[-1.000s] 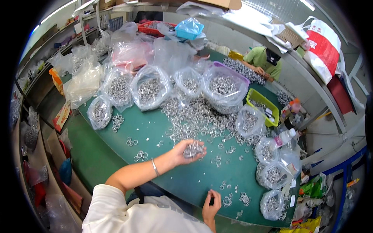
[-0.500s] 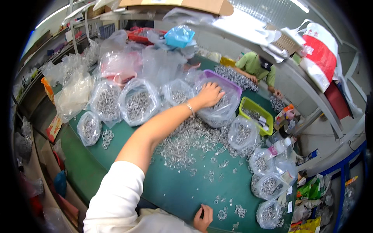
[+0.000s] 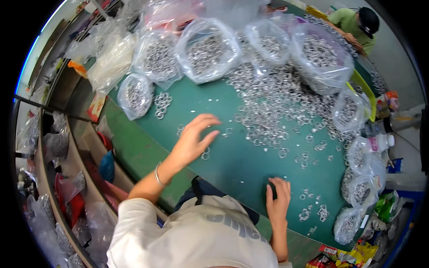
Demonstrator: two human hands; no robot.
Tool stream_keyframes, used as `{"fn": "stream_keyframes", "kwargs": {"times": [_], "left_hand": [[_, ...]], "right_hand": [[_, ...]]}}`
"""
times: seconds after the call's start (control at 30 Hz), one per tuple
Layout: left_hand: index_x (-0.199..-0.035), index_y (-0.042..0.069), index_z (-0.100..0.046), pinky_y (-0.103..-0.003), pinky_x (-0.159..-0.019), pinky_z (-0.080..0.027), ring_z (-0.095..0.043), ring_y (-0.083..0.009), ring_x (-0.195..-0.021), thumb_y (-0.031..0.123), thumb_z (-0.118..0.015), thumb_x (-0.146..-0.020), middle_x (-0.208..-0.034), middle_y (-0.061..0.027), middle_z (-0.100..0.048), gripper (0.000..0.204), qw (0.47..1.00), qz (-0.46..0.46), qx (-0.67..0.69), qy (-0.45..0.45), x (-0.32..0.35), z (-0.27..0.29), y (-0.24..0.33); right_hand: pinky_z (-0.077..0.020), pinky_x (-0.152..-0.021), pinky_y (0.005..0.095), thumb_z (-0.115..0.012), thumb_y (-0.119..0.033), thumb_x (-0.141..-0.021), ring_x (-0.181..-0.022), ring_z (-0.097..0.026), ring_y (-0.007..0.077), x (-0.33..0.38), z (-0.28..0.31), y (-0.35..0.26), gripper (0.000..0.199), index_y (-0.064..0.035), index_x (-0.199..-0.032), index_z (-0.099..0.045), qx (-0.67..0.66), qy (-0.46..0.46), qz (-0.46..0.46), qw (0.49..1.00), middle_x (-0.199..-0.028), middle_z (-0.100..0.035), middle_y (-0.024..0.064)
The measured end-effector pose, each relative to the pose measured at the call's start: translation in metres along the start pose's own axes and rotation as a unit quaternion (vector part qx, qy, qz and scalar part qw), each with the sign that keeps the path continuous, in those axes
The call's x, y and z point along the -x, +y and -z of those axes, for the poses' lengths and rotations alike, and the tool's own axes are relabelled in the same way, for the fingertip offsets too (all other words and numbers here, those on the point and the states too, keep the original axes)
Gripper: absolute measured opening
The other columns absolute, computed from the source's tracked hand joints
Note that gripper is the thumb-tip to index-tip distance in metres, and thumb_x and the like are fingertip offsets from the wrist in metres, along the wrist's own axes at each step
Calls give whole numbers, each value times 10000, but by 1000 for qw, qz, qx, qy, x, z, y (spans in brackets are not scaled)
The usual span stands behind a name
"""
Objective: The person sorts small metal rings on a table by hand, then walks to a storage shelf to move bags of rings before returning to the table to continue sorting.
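My left hand [image 3: 195,139], with a bracelet at the wrist, hovers over the left part of the green table [image 3: 219,165]. Its thumb stands apart from the fingers and nothing shows in it. A few small metal rings [image 3: 205,153] lie just beneath it. Over the table's near side is my right hand [image 3: 278,198], fingers loosely curved, thumb apart, apparently holding nothing. Small clusters of rings [image 3: 322,213] lie to its right. Beyond both hands spreads a large heap of loose silvery metal rings [image 3: 263,105].
Clear plastic bags of rings line the far side, including a wide one [image 3: 207,53] and a full one [image 3: 319,58]. Smaller bags [image 3: 348,111] run down the right edge near a bottle [image 3: 382,142]. A person in green [image 3: 348,24] sits at the far right. Shelves stand left.
My left hand has come back from the large bag at the far side to the near left of the table. My right hand has moved forward from the near edge. The view has shifted.
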State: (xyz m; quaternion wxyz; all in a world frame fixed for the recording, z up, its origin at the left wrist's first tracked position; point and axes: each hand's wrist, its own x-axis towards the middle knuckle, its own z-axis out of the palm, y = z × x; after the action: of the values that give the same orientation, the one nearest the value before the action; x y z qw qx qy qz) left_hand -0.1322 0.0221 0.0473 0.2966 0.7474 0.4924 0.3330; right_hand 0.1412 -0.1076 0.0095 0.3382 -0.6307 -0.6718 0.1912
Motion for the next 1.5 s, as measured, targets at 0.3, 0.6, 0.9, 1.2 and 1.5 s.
{"fn": "stream_keyframes", "kwargs": {"times": [0.3,0.6,0.9,1.2,1.5], "left_hand": [[-1231,16,-499,-393,-944,-406,-485,-347,-1102,-28,-681,-747,-1216,-166,-499,520,985,113,-66,114,108,-23,-39],[-1282,7,-463,-418,-933,-427,-487,-363,-1108,-41,-685,-719,-1273,-158,-494,607,998,36,45,-8,98,-16,-58],[-1180,10,-525,-287,-809,-466,-566,-230,-883,-78,-602,-819,-1132,-122,-518,380,966,123,81,215,133,-6,-57],[-1158,-41,-532,-427,-929,-470,-595,-300,-1062,344,-347,-974,-1124,-202,-614,465,402,471,771,-149,159,-50,-104],[-992,11,-612,-346,-733,-530,-637,-234,-869,243,-480,-941,-935,-130,-650,272,454,532,693,-179,154,-59,-113]], "right_hand": [[-410,-898,420,-662,-48,-767,-1080,-503,334,-67,-109,-64,480,19,-1217,-507,-108,-170,171,964,-1218,-503,158],[-403,-829,398,-710,-159,-744,-1000,-489,318,-75,-140,-80,574,-23,-1264,-506,58,-210,186,958,-1166,-500,126],[-403,-797,406,-759,-288,-722,-949,-485,331,-77,-155,-96,551,-26,-1161,-551,58,-197,233,950,-1121,-483,157],[-393,-704,416,-713,-100,-745,-825,-477,326,-47,-168,-97,252,-36,-915,-538,6,-203,210,956,-942,-495,143],[-419,-818,402,-691,-118,-750,-966,-532,278,-16,-147,-106,200,-38,-924,-632,-98,-349,283,888,-1025,-563,85]]}}
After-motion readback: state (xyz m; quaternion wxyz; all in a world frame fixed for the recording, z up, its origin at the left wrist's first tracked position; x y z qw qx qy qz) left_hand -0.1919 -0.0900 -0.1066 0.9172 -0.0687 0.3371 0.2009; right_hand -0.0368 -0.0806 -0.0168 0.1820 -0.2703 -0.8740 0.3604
